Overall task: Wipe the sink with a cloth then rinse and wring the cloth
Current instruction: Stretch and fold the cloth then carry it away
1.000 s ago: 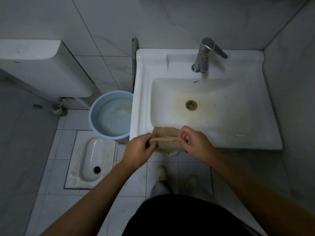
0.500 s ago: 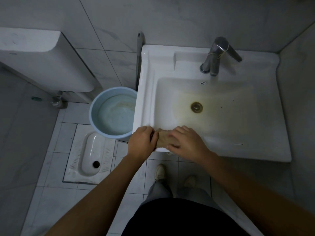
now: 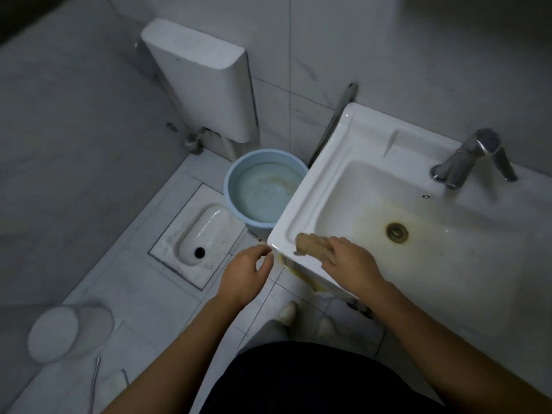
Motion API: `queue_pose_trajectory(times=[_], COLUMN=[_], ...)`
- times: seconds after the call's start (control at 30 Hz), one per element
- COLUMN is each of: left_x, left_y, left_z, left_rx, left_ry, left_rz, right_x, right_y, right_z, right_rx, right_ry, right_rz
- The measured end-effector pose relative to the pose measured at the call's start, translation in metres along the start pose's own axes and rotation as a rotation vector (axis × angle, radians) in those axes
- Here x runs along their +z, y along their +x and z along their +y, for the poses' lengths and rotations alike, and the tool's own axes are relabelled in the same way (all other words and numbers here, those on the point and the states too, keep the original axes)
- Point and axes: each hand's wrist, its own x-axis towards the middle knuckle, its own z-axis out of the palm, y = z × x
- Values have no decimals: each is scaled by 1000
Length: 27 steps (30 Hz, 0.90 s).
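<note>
Our right hand [image 3: 348, 264] clamps the cloth [image 3: 312, 245] on the sink [image 3: 301, 204] rim's near-left corner; its roll points toward ten o'clock. Our left hand [image 3: 249, 271], fingers loosely curled and empty, waits just beside at nine.

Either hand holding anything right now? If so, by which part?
The right hand grips the rolled brown cloth by its near end, at the sink front corner. The left hand is open, holding nothing, beside the sink's corner.
</note>
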Motion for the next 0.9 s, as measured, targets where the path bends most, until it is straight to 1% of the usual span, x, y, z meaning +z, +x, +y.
queue_pose_trajectory(times=[0.1,0.17,0.23,0.4,0.5,0.6,0.7,0.8,0.9], left_x=[-3,6,22,66,86,98,109,110,97], left_y=[-53,-100,-153,-295,-364,-415,-447,-462,-457], left_z=[-12,-26,-42,-73,-86,-101,-120,-148,-176], left_rx=[-274,-452,-623,-1011,-1200,-1315,-1402,-1484,-1483], left_ry=[-151,-244,-329,-609,-761,-906,-1046,-1147,-1205], left_rz=[70,147,219,456,600,739,815,822,778], right_x=[-4,4,22,72,91,105,119,138,157], right_y=[-15,-26,-36,-59,-71,-79,-86,-83,-76], right_z=[-5,-10,-17,-55,-95,-142,-190,-228,-242], right_rx=[-29,-59,-130,-283,-435,-546,-614,-622,-585], right_ry=[251,342,398,365,266,182,115,49,-12], right_rz=[-40,-97,-176,-465,-541,-591,-609,-618,-587])
